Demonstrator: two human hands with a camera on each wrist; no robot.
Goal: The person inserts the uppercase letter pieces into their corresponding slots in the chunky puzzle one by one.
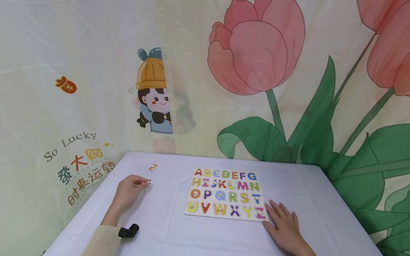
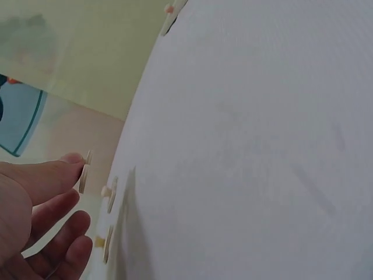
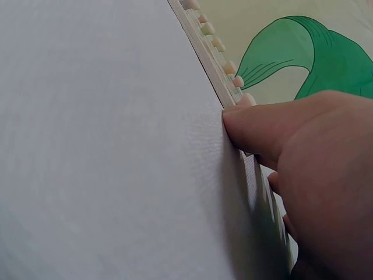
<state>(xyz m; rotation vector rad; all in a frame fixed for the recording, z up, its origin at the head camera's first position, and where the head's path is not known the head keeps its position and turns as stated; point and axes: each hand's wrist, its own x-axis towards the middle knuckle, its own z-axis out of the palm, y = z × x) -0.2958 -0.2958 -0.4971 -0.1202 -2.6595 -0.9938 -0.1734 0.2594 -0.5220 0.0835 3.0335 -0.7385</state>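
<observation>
My left hand [image 1: 130,189] is above the left part of the table and pinches a small, thin wooden puzzle piece [image 2: 85,172] by its knob side. The piece shows edge-on in the left wrist view, so its shape cannot be told. The wooden alphabet puzzle board [image 1: 224,217], with coloured knobbed letters from A to Z, lies flat at the middle of the table. My right hand [image 1: 285,227] rests at its lower right corner, fingers spread along the right side, and the thumb [image 3: 256,125] touches the board's near edge.
Beyond the left hand a small orange-and-white piece [image 1: 153,167] lies on the white cloth [image 1: 166,220]. In the left wrist view two knobbed pieces stand edge-on, one [image 2: 112,195] above the other [image 2: 108,244]. A printed curtain [image 1: 198,117] hangs behind the table's back edge.
</observation>
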